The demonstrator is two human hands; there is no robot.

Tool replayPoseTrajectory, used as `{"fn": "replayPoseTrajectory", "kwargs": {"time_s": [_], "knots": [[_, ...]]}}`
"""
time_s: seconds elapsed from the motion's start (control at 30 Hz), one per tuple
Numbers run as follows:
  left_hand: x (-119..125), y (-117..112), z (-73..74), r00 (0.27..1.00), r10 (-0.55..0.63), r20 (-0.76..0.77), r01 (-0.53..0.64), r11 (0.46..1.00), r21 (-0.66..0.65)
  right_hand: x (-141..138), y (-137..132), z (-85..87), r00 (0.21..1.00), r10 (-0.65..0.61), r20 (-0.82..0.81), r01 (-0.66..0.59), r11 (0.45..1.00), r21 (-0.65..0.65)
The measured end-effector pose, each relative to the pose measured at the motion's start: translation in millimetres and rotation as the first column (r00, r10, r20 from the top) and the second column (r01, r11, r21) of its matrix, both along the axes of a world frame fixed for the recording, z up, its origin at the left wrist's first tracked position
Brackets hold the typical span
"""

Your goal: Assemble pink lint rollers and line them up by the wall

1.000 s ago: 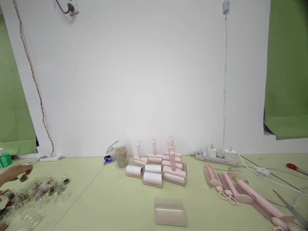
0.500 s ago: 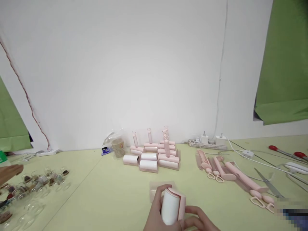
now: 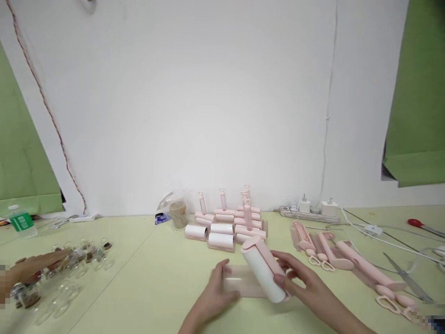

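1. The right hand (image 3: pixel 304 281) is gripping a pink-and-white roller (image 3: pixel 263 272) above the worktop (image 3: pixel 156 283), near-centre; its long axis is slanting, capped end pointing toward the far-left corner.
2. The left hand (image 3: pixel 219 290) is spreading wide at the clear cover (image 3: pixel 242 284); contact is uncertain.
3. Pale green is stretching leftward to glass domes (image 3: pixel 100 254).
4. Other rollers (image 3: pixel 221 240) are lying toward the far edge, below a white wall (image 3: pixel 208 93).
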State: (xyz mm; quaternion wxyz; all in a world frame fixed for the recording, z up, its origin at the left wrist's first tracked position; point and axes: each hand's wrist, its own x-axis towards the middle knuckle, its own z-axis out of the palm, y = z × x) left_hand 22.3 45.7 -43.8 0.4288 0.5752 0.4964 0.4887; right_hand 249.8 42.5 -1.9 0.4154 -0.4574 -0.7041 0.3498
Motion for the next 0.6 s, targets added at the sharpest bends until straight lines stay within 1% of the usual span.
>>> {"fn": "replayPoseTrajectory", "kwargs": {"time_s": [0.03, 0.07, 0.1, 0.13, 0.17, 0.2, 0.27, 0.37, 0.47, 0.6], "knots": [[2.1, -1.9, -4.3, 0.994, -0.106, -0.007, 0.105, 0.993, -0.043, 4.0, 1.7, 6.9, 0.995, 0.023, 0.095, -0.027, 0.999, 0.044], [5.6, -4.1, -8.6, 0.975, -0.222, 0.001, 0.222, 0.974, -0.052, 7.1, 1.7, 13.0, 0.98, 0.062, 0.191, -0.08, 0.993, 0.088], [9.8, -6.4, -12.6, 0.944, -0.329, 0.01, 0.329, 0.943, -0.04, 9.1, 0.5, 18.2, 0.95, 0.112, 0.291, -0.154, 0.98, 0.125], [13.8, -8.4, -15.8, 0.912, -0.411, 0.015, 0.411, 0.911, -0.027, 10.4, -1.8, 22.0, 0.906, 0.16, 0.391, -0.235, 0.96, 0.15], [17.1, -10.0, -18.0, 0.885, -0.465, 0.017, 0.465, 0.885, -0.022, 11.0, -4.5, 24.6, 0.857, 0.192, 0.479, -0.301, 0.94, 0.163], [19.5, -11.1, -19.0, 0.872, -0.489, 0.015, 0.489, 0.872, -0.028, 11.2, -7.3, 25.9, 0.814, 0.201, 0.546, -0.342, 0.925, 0.169], [21.2, -12.2, -18.4, 0.885, -0.466, -0.011, 0.465, 0.884, -0.046, 10.8, -11.9, 26.2, 0.765, 0.175, 0.62, -0.355, 0.918, 0.178], [19.9, -12.2, -15.9, 0.906, -0.419, -0.057, 0.416, 0.908, -0.049, 10.5, -14.6, 26.6, 0.742, 0.161, 0.65, -0.336, 0.93, 0.152], [19.1, -12.5, -15.9, 0.909, -0.41, -0.075, 0.407, 0.912, -0.051, 11.0, -14.4, 33.4, 0.72, 0.18, 0.671, -0.353, 0.926, 0.131], [19.7, -13.4, -17.7, 0.91, -0.41, -0.055, 0.405, 0.91, -0.085, 8.6, -15.7, 42.4, 0.676, 0.134, 0.725, -0.362, 0.917, 0.168]]}}
